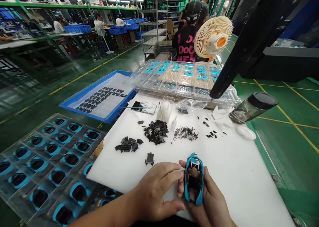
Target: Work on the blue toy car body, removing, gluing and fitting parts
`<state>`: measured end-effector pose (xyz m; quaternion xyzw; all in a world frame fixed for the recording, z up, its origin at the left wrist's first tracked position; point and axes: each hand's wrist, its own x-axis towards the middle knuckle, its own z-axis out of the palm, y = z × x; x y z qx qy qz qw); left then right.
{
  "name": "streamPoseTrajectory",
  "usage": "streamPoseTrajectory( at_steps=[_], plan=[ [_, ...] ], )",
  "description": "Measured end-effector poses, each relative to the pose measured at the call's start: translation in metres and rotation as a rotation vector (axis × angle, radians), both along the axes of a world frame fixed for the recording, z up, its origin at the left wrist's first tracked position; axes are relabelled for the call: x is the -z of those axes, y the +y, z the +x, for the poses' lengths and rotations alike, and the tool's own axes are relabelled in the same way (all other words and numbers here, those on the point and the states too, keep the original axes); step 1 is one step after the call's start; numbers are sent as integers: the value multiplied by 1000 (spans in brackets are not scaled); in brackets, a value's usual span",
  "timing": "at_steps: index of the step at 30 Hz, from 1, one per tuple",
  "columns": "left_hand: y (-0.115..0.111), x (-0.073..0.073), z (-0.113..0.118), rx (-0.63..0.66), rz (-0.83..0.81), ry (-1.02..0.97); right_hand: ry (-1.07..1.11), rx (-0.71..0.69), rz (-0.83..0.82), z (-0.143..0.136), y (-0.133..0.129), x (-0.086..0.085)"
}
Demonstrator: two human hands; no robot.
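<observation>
- White tabletop (pixel 231 174) lies beneath both hands.
- Black shirt (pixel 183 42), beyond the hands, shows pink "DoU"; other letters are partly hidden.
- Left hand (pixel 158 189) hovers half-open beside the blue shell (pixel 186 184).
- Right hand (pixel 215 200) grips it.
- Blue shell: glossy, car-shaped, open-centred, black inside, white-marked far end.

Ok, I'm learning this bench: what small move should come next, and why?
Probably reach the left hand to the single dark, flat plastic part: it lies apart, just beyond that hand, while the right hand holds the blue car-shaped shell.
</observation>
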<state>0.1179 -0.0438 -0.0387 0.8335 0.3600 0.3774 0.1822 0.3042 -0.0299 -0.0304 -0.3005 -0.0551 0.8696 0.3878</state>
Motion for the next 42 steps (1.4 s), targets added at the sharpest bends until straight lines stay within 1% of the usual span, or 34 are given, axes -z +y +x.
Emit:
streamPoseTrajectory(
  at_steps=[3,6,8,11,15,17,19,21,25,34,42],
  plan=[
    [0,6,-1,42,21,42,6,-14,-20,1,0,1],
    [-1,10,-2,47,6,60,31,-19,-53,2,2,1],
    [-1,10,-1,56,-33,66,45,-21,-77,3,3,1],
    [-1,5,-2,85,-67,112,60,-10,-91,5,4,-1],
    [-8,-3,-9,101,-75,309,87,8,-79,6,3,-2],
    [-14,-3,-14,80,-78,404,86,9,-62,6,3,-3],
    [-19,-2,-18,51,-78,446,80,6,-45,6,3,-3],
    [-21,1,-20,34,-76,455,75,4,-42,5,4,-4],
    [-20,5,-19,44,-72,472,73,7,-58,5,4,-4],
    [-19,4,-17,73,-90,608,41,20,-44,3,4,-4],
    [-16,0,-19,91,-119,558,38,20,-58,4,2,-3]
  ],
)
